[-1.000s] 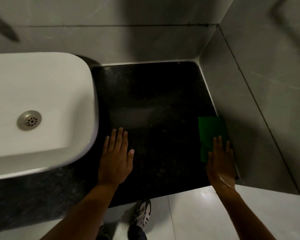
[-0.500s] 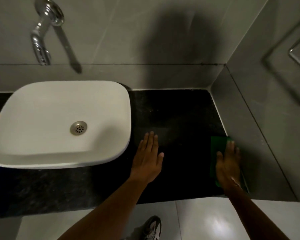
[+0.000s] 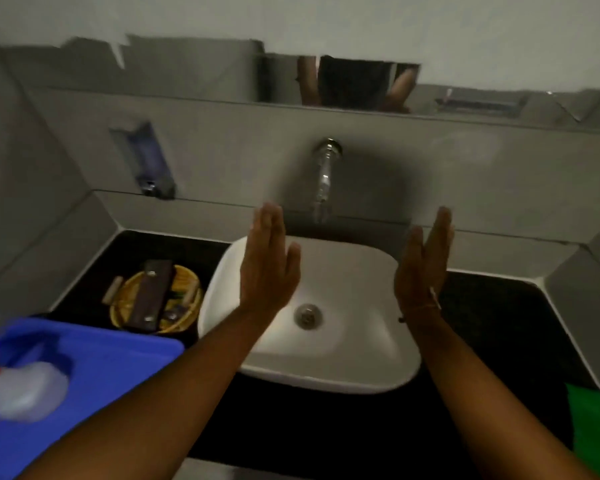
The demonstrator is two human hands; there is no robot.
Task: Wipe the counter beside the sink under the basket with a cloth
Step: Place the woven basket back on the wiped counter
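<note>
Hands first: our left hand [image 3: 269,263] and right hand [image 3: 423,263] both hover flat and open above the white sink [image 3: 343,344], fingers straight, holding nothing. We cannot start wiping like this, because the green cloth [image 3: 594,424] lies well away on the dark bench [image 3: 499,317] at the far right edge, touching neither hand. The yellow basket [image 3: 155,299], with a dark brown case across it, sits on the bench to the left of the sink, just behind a blue tub [image 3: 94,368] that holds a pale spray bottle [image 3: 25,389].

To do this step well, we judge that the right hand should take up the cloth while the left goes to the basket. We should grip the basket by its rim and lift it level, since the loose things inside could slide out. Once the patch beneath is bare, we wipe it in overlapping strokes toward the sink side, keeping clear of the tub, then set the basket back on the cleaned spot.
</note>
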